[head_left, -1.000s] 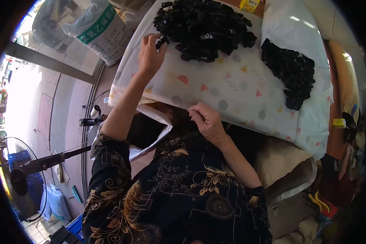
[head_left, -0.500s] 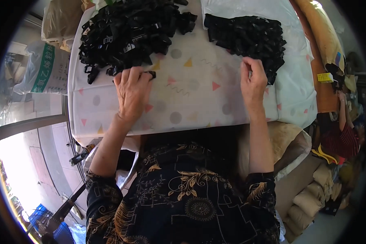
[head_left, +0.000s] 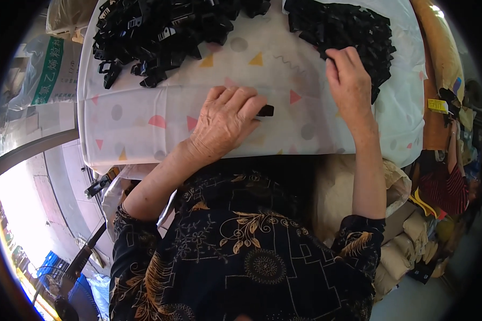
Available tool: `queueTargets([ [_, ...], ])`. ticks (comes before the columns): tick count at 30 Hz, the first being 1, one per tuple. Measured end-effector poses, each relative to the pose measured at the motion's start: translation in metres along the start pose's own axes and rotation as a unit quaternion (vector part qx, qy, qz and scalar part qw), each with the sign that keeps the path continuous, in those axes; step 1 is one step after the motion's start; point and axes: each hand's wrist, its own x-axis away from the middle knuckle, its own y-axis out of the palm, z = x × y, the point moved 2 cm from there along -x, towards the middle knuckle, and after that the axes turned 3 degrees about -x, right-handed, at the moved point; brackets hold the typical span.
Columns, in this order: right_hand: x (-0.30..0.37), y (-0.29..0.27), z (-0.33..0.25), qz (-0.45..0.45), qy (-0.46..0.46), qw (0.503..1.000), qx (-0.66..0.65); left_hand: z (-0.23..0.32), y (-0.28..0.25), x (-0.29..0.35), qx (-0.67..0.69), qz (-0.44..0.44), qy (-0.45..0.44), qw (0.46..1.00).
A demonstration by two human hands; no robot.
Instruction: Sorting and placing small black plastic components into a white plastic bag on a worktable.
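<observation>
My left hand (head_left: 225,120) is closed over the middle front of the table, gripping a small black plastic piece (head_left: 266,111) whose end sticks out past the fingers. My right hand (head_left: 351,80) is at the near side of the right-hand pile of black plastic pieces (head_left: 353,32). Its thumb and forefinger are bent together against the pile's edge, and what they pinch is hidden among the dark parts. A larger heap of black plastic pieces (head_left: 171,32) lies at the far left, some with pale slotted faces.
A whitish cloth with coloured shapes (head_left: 160,142) covers the table. Plastic sacks (head_left: 64,69) stand at the left, and a pale open bag (head_left: 337,187) sits below the front edge. At the far right another person's striped sleeve (head_left: 442,187) shows beside stacked sacks (head_left: 401,251).
My left hand has left the left heap and come right and nearer, carrying a black plastic piece. My right hand has shifted slightly right and farther away, staying at the right pile.
</observation>
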Motion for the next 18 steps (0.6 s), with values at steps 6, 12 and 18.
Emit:
queueTargets([
  [6, 0.042, 0.015, -0.042, -0.216, -0.079, 0.969, 0.095, -0.012, 0.000, 0.001, -0.009, -0.026, -0.048, 0.998],
  [12, 0.024, -0.013, -0.024, -0.264, -0.099, 0.957, -0.073, -0.013, -0.001, 0.002, 0.043, -0.007, -0.097, 0.994],
  [18, 0.028, -0.009, -0.008, -0.264, -0.083, 0.957, -0.091, -0.018, 0.002, 0.003, 0.030, -0.005, -0.064, 0.997],
])
